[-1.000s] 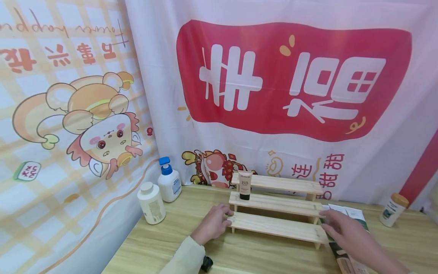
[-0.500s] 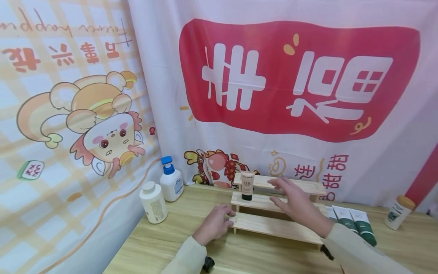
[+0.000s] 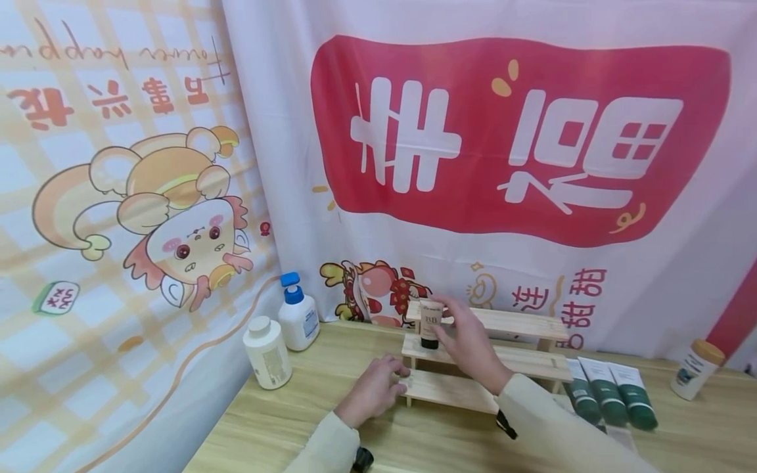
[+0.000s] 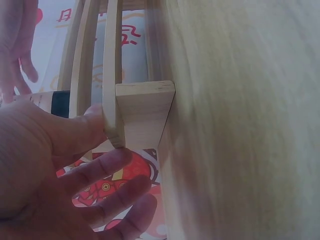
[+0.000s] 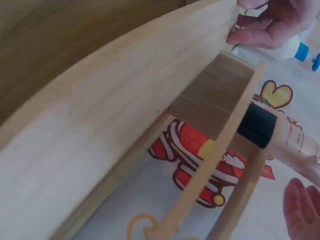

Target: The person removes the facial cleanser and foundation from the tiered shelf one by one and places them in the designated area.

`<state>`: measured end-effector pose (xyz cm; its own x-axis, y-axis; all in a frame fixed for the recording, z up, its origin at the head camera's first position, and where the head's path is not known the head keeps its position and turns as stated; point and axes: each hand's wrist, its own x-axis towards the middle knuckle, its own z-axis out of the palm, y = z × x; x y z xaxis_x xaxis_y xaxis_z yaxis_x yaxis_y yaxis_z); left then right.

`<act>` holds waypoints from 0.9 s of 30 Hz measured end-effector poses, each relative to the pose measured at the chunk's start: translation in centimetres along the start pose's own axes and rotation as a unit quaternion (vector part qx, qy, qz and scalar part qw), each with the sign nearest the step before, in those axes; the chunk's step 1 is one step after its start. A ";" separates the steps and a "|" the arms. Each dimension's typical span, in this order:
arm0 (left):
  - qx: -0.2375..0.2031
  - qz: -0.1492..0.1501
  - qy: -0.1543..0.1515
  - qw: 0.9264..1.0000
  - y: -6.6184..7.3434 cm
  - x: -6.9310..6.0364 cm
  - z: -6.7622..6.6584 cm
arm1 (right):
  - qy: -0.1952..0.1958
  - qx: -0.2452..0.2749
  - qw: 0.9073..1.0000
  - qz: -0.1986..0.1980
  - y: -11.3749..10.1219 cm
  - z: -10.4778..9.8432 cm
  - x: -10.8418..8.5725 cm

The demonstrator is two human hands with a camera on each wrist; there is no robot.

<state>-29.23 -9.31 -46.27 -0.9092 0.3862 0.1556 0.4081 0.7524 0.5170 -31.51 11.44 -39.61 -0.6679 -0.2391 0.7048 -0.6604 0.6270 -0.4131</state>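
Note:
A three-tier wooden display rack [image 3: 514, 358] stands on the table against the cloth. My left hand [image 3: 374, 387] pinches the left end of its lowest board; in the left wrist view the thumb [image 4: 87, 127] lies on one side of that board and fingers on the other. Upright on the middle tier, at the left, is a small beige BB cream tube [image 3: 432, 318] with a black cap. My right hand [image 3: 470, 345] is at that tube, its fingers extended around it; in the right wrist view a small gap shows between the fingertips [image 5: 295, 197] and the tube.
To the left stand a white bottle [image 3: 268, 358] and a blue-topped pump bottle [image 3: 299, 322]. Right of the rack lie several green-and-white tubes [image 3: 612, 394]. An orange-capped bottle [image 3: 696, 371] stands farther right. Printed cloths hang behind and at the left.
My right hand has moved from the rack's right end leftward across it to the BB cream tube. The left hand stays at the lowest board's left end.

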 end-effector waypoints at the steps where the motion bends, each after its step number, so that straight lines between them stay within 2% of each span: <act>1: -0.001 0.000 -0.001 1.000 0.1 0.0 0.0 | 0.010 0.005 1.000 -0.001 0.0 0.1 -0.1; 7: -0.002 -0.005 -0.005 1.000 0.5 -0.1 0.2 | 0.045 0.012 0.999 -0.007 -0.3 -0.9 -0.8; 15: 0.006 0.005 0.005 1.000 0.4 0.0 0.2 | 0.076 0.006 0.996 -0.037 0.5 -4.8 -1.4; 18: 0.010 0.007 0.009 1.000 0.1 0.0 0.3 | 0.084 -0.014 0.996 -0.021 1.1 -6.7 -1.8; 21: 0.013 0.007 0.011 1.000 -0.1 0.1 0.3 | 0.084 -0.034 0.996 0.013 2.1 -8.6 -2.4; 27: 0.008 0.005 0.011 1.000 -0.5 0.0 0.5 | 0.072 -0.061 0.993 0.066 4.3 -12.6 -4.5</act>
<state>-29.41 -9.35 -46.94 -0.9062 0.3824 0.1804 0.4192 0.7571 0.5011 -27.03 24.58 -37.30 -0.6842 -0.0468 0.7278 -0.5187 0.7327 -0.4405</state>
